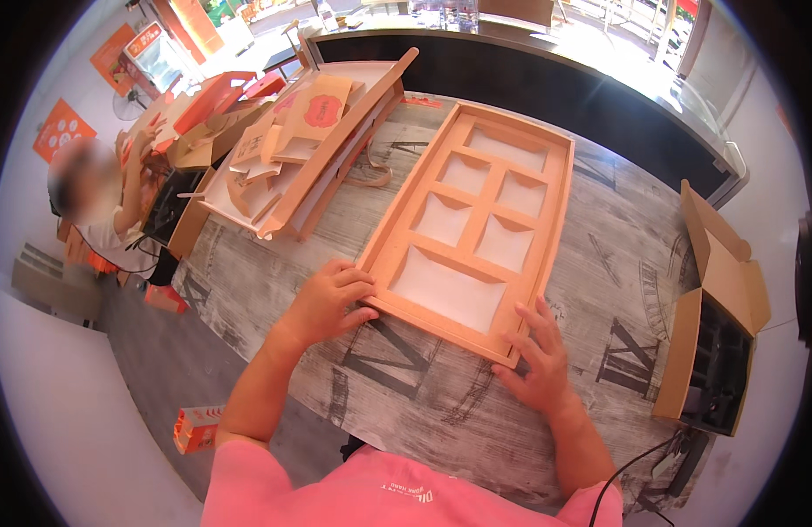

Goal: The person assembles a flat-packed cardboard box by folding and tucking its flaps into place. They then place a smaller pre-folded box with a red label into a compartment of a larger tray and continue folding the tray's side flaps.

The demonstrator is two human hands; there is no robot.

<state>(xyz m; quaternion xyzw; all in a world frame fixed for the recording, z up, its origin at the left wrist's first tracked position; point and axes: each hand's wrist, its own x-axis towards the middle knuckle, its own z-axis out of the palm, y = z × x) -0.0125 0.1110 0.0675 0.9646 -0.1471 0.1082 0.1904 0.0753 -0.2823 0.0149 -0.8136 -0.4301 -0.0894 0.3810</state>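
A shallow orange-brown cardboard tray [412, 297] lies flat on the wood-patterned table, its long side running away from me. Inside it, a cardboard divider [468, 236] frames several rectangular openings with a white bottom showing through. My left hand [335, 300] holds the near left corner, fingers curled at the side and thumb by the front edge. At the near right corner, my right hand [539, 358] grips the tray, with the fingers over the side wall and the thumb at the front edge.
Left of the tray, a large open box lid [287, 198] bears several folded kraft paper pieces [322, 114]. An open carton with black contents [718, 351] stands at the right edge of the table [423, 413]. A co-worker [107, 198] sits at the far left. An orange carton [197, 429] is on the floor.
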